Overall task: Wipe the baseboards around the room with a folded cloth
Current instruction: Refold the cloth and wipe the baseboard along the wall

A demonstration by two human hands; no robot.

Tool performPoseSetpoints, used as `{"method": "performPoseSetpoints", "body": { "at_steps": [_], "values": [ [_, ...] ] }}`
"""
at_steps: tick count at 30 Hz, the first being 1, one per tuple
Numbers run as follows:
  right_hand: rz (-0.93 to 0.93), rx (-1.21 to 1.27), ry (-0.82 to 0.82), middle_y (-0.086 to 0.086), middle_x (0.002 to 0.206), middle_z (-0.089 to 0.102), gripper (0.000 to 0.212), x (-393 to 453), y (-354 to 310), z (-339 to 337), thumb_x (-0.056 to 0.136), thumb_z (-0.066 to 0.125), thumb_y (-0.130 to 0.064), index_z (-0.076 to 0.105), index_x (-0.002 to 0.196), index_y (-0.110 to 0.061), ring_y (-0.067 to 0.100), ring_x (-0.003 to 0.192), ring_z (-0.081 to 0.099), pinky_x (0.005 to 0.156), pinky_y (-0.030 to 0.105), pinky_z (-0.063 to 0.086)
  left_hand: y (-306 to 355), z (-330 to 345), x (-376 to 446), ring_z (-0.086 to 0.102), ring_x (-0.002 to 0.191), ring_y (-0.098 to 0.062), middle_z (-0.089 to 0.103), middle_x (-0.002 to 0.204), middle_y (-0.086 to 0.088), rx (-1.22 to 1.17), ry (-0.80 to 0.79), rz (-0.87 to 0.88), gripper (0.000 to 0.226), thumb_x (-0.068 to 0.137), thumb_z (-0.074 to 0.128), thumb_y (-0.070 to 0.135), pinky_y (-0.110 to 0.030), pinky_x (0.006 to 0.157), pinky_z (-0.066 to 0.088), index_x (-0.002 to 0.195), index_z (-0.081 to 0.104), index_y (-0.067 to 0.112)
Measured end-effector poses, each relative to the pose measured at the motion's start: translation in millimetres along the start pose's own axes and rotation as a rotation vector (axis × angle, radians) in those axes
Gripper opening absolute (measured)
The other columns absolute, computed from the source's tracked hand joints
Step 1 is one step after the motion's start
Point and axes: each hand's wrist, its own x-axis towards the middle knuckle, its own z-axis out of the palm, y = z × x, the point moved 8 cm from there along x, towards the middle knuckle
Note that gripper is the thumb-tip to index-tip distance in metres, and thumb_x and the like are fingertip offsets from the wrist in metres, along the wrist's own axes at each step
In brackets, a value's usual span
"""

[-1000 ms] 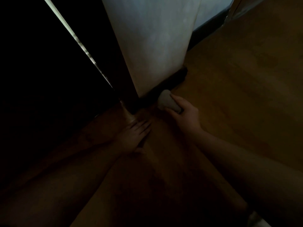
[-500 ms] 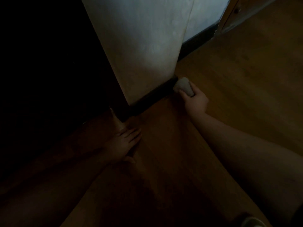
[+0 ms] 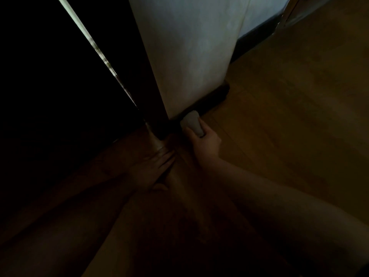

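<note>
Right hand [image 3: 204, 141], forearm reaching in from the lower right, curls its fingers and thumb round one folded cloth [image 3: 192, 122] and presses it against the dark baseboard [image 3: 207, 100] at the foot of the white wall [image 3: 189, 52], near the left end of that wall face. Left hand [image 3: 153, 168] lies flat on the wooden floor [image 3: 289, 96], palm down, fingers straight and together, pointing toward the corner, holding nothing. Two hands, two bare forearms, one cloth; a second baseboard stretch [image 3: 257, 35] runs along the farther wall. Dim light hides the left side
</note>
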Motion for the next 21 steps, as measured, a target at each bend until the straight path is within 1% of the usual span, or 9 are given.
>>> {"method": "performPoseSetpoints", "body": {
  "at_steps": [1,3,6,8,11,12,14,16,21],
  "values": [
    [-0.017,-0.022,-0.046,-0.007,0.132,0.062,0.058,-2,0,1,0.087,0.075,-0.032,0.054,0.14,-0.023,0.001,0.116,0.057,0.093,0.008,0.044,0,1,0,-0.014,0.147,-0.029,-0.01,0.161,-0.013,0.006,-0.002,0.005,0.105,0.084,0.04,0.077,-0.049,0.12,0.011,0.156,0.006,0.009],
    [-0.098,-0.143,-0.2,-0.009,0.13,0.062,0.058,-4,-5,1,0.086,0.075,-0.034,0.055,0.139,-0.023,-0.004,0.113,0.056,0.091,0.006,0.044,-1,0,2,-0.006,0.15,-0.031,-0.002,0.163,-0.016,0.055,0.005,0.014,0.105,0.084,0.043,0.077,-0.046,0.12,0.005,0.156,0.007,0.009],
    [-0.25,-0.368,-0.372,-0.008,0.13,0.064,0.056,-3,-6,-7,0.082,0.078,-0.036,0.06,0.134,-0.024,-0.009,0.111,0.052,0.094,0.015,0.045,3,-11,8,0.017,0.149,-0.035,0.02,0.16,-0.019,0.114,0.035,0.082,0.106,0.082,0.048,0.077,-0.046,0.117,0.004,0.154,0.022,0.004],
    [-0.279,-0.416,-0.292,-0.005,0.131,0.063,0.056,10,-5,-27,0.083,0.078,-0.033,0.06,0.134,-0.02,-0.004,0.114,0.052,0.096,0.017,0.042,3,-13,11,0.009,0.149,-0.029,0.012,0.162,-0.015,0.125,0.051,0.096,0.108,0.081,0.047,0.078,-0.043,0.117,0.0,0.155,0.017,0.006],
    [-0.136,-0.353,0.015,-0.002,0.139,0.057,0.057,40,1,-83,0.089,0.072,-0.028,0.053,0.141,-0.019,0.004,0.121,0.05,0.096,0.012,0.035,-1,-9,15,-0.013,0.144,-0.016,-0.011,0.16,-0.006,0.077,0.074,0.076,0.11,0.081,0.046,0.079,-0.034,0.113,-0.01,0.156,0.001,0.012],
    [-0.067,-0.312,0.1,-0.002,0.142,0.055,0.058,49,3,-101,0.09,0.07,-0.029,0.049,0.144,-0.021,0.006,0.123,0.049,0.099,0.014,0.036,-2,-9,15,-0.016,0.143,-0.014,-0.016,0.158,-0.003,0.058,0.066,0.072,0.111,0.081,0.046,0.079,-0.033,0.112,-0.01,0.156,-0.002,0.014],
    [0.036,-0.263,0.199,0.001,0.146,0.051,0.06,65,6,-124,0.092,0.066,-0.031,0.043,0.147,-0.022,0.015,0.13,0.049,0.108,0.028,0.039,-2,-8,16,-0.016,0.144,-0.014,-0.022,0.154,-0.001,0.043,0.031,0.068,0.111,0.08,0.045,0.08,-0.032,0.114,-0.008,0.155,-0.006,0.016],
    [0.088,-0.264,0.234,0.005,0.148,0.048,0.061,78,5,-132,0.093,0.063,-0.03,0.039,0.149,-0.021,0.023,0.132,0.048,0.111,0.036,0.039,-2,-7,17,-0.011,0.148,-0.018,-0.021,0.155,-0.001,0.055,0.022,0.059,0.111,0.081,0.045,0.079,-0.032,0.116,-0.007,0.156,-0.005,0.015],
    [0.092,-0.27,0.13,0.007,0.148,0.048,0.061,88,-8,-95,0.097,0.058,-0.026,0.032,0.153,-0.021,0.025,0.13,0.05,0.106,0.03,0.041,-2,-4,18,-0.007,0.151,-0.021,-0.025,0.153,0.0,0.095,0.003,0.033,0.111,0.081,0.045,0.08,-0.036,0.119,-0.005,0.154,-0.01,0.016]
  ]
}}
